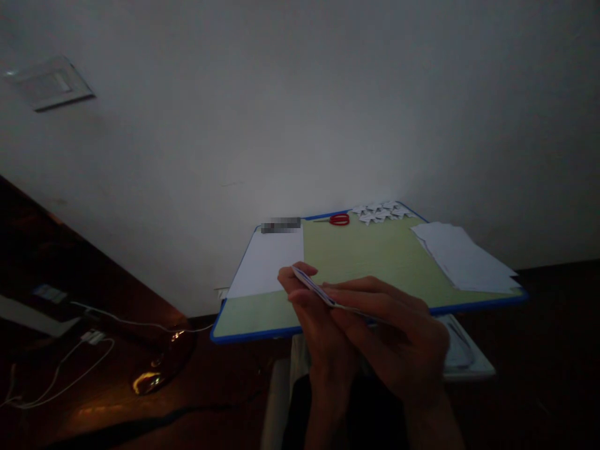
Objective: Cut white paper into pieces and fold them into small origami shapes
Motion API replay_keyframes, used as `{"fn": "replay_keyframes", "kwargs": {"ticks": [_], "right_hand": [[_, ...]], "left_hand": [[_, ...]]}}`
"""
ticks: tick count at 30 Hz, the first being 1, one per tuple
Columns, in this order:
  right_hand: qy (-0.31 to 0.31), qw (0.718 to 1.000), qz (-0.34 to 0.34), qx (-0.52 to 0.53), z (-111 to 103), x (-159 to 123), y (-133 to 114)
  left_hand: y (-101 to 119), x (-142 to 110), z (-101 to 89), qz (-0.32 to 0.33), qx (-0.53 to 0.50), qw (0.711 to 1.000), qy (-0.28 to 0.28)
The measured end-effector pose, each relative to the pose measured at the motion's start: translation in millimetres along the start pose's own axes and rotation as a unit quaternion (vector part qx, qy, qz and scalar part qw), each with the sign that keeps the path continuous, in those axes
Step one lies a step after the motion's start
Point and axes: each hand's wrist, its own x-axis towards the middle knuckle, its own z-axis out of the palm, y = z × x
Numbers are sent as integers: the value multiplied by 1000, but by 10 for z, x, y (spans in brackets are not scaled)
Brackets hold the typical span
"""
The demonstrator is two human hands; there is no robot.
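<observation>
A thin, folded piece of white paper (313,287) is held up edge-on above the near side of the table. Dark lines show along its edge. My left hand (321,328) is closed on its left end, thumb on the near side and fingers behind. Further right, my right hand (394,331) pinches the other part of the paper between fingers and thumb. The two hands touch or nearly touch. How the paper is folded inside the right hand is hidden.
The pale green table (356,256) has a blue rim. On it lie a white sheet (269,259), red-handled scissors (339,219), several white paper shapes (382,212) and a stack of paper (462,253). A wall stands behind. Cables (94,337) trail at left.
</observation>
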Motion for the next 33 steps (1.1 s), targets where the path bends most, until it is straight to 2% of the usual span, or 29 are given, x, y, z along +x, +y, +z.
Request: {"fn": "replay_keyframes", "kwargs": {"ticks": [4, 9, 11, 14, 18, 24, 33], "right_hand": [[50, 997, -11, -52, -57, 1, 1], [118, 984, -37, -126, -191, 2, 62], [115, 983, -36, -135, -253, 15, 105], [81, 988, -7, -130, -344, 49, 217], [10, 986, 53, -160, -425, 79, 472], [-15, 979, 119, -162, -412, 18, 825], [-63, 972, 136, -180, -461, -57, 960]], "left_hand": [[37, 66, -24, 3, 18, 998, -57], [28, 257, -199, 108, 78, 975, -179], [-14, 336, -294, 103, 79, 968, -216], [-114, 449, -404, 83, 130, 960, -232], [-308, 583, -459, 65, 189, 949, -246], [-619, 682, -481, 37, 207, 950, -229], [-753, 711, -534, 23, 225, 944, -240]]}}
